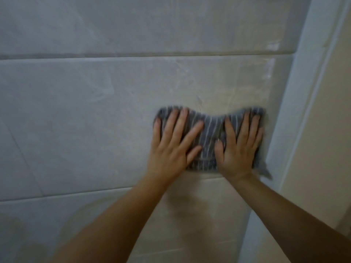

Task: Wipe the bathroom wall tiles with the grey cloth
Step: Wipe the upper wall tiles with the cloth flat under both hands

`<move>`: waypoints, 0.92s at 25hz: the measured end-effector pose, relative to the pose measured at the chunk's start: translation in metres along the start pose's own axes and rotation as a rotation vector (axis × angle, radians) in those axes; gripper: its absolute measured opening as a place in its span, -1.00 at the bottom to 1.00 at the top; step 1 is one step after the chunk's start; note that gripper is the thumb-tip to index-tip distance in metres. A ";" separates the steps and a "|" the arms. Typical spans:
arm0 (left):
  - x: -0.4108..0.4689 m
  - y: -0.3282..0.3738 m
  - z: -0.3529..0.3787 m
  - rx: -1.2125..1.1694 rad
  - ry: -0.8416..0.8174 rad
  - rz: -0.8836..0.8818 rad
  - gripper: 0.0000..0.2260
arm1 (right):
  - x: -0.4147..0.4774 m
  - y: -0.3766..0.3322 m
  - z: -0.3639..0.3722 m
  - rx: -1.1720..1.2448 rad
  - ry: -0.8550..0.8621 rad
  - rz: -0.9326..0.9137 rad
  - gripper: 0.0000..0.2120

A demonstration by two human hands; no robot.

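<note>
Flat palms, left hand [173,143] and right hand [240,145], press the grey white-striped cloth [210,130] against the pale glazed wall tiles [76,111], grasping nothing; even pressure beside the wall's right edge wipes best.

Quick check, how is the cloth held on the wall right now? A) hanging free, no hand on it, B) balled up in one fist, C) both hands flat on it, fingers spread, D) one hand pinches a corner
C: the left hand and right hand both press flat with straight, spread fingers on the grey striped cloth against the pale wall tiles.
</note>
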State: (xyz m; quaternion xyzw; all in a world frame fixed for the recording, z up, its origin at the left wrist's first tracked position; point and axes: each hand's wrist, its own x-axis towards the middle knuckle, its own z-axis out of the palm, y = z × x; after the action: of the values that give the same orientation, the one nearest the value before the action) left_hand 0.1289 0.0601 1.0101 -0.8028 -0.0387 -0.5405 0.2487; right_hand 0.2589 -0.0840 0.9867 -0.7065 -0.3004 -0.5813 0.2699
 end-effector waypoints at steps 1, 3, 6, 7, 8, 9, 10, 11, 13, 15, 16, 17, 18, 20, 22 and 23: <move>0.026 -0.011 -0.007 -0.003 0.030 -0.032 -0.47 | 0.030 -0.005 -0.003 -0.003 0.039 0.020 -0.45; 0.077 -0.028 -0.020 0.022 0.079 -0.085 -0.47 | 0.088 -0.012 -0.009 -0.019 0.097 0.038 -0.46; 0.116 -0.034 -0.025 0.067 0.088 -0.127 -0.46 | 0.132 -0.012 -0.015 -0.038 0.111 0.022 -0.46; 0.116 -0.032 -0.024 0.068 0.089 -0.132 -0.46 | 0.131 -0.010 -0.015 -0.038 0.114 0.020 -0.47; 0.110 -0.029 -0.022 0.062 0.087 -0.137 -0.46 | 0.125 -0.007 -0.015 -0.037 0.119 0.021 -0.47; 0.100 -0.025 -0.019 0.051 0.077 -0.132 -0.46 | 0.113 -0.004 -0.013 -0.036 0.120 0.027 -0.47; 0.088 -0.019 -0.016 0.040 0.060 -0.118 -0.46 | 0.097 -0.001 -0.011 -0.034 0.112 0.036 -0.47; 0.073 -0.013 -0.013 0.029 0.035 -0.097 -0.46 | 0.077 0.001 -0.009 -0.031 0.094 0.049 -0.46; 0.039 0.001 -0.004 0.024 -0.025 -0.037 -0.45 | 0.031 0.001 -0.004 -0.023 0.040 0.072 -0.45; 0.013 0.009 0.001 0.046 -0.046 0.030 -0.44 | -0.004 -0.001 -0.002 -0.035 -0.017 0.062 -0.45; 0.011 0.007 0.003 0.047 -0.044 0.062 -0.44 | -0.009 -0.001 -0.002 -0.034 -0.037 0.050 -0.45; 0.017 0.002 0.001 0.046 -0.032 0.087 -0.44 | 0.000 -0.001 -0.003 -0.028 -0.042 0.044 -0.44; 0.031 -0.006 -0.003 0.046 -0.013 0.094 -0.44 | 0.017 -0.002 -0.005 -0.017 -0.028 0.057 -0.43; 0.066 -0.026 -0.014 0.042 0.036 0.036 -0.45 | 0.065 -0.014 -0.010 -0.003 0.041 0.146 -0.43; 0.088 -0.048 -0.023 0.062 0.070 -0.017 -0.46 | 0.099 -0.037 -0.012 0.002 0.094 0.253 -0.43; 0.089 -0.055 -0.026 0.080 0.079 -0.025 -0.46 | 0.104 -0.049 -0.011 0.000 0.106 0.279 -0.43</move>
State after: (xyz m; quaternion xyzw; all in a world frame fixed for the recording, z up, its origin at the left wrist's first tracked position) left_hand 0.1249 0.0787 1.1161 -0.7697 -0.0602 -0.5730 0.2750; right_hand 0.2302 -0.0475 1.0931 -0.7095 -0.1844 -0.5747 0.3636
